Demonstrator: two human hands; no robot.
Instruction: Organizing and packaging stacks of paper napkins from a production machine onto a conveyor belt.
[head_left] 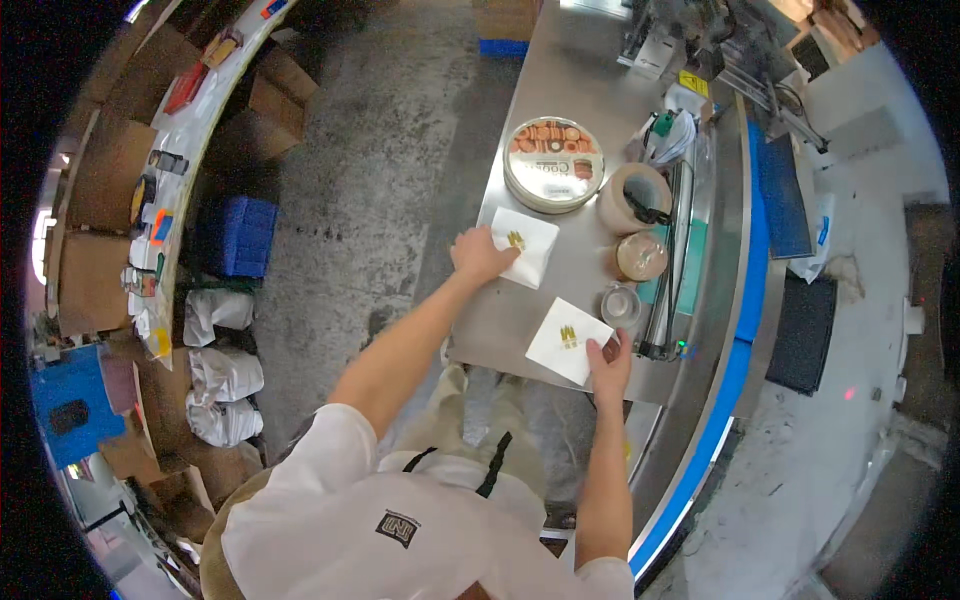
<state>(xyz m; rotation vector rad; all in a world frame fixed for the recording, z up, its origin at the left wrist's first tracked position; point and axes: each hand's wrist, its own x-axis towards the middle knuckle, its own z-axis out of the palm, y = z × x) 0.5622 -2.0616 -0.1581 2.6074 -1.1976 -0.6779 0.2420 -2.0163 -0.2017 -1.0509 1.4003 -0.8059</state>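
Note:
My left hand (480, 257) is closed on the left edge of a flat white square (537, 262) with a gold mark, its thumb lying over the near edge. It is just in front of a round cookie tin (553, 168) on the metal table. Nearer to me and to the right, my right hand (611, 368) pinches the right corner of a second flat white square (558, 352), also marked in gold. Whether the squares are card, paper or thin packets, I cannot tell. A small clear cup (620, 304) stands just beyond the right hand.
On the metal table (560, 70), a large tape roll (634, 198) and a smaller one (641, 257) stand beside a long bar (674, 255) of a machine. A blue-edged conveyor runs along the right. To the left are a cluttered shelf, a blue crate (244, 236) and white bags (224, 375).

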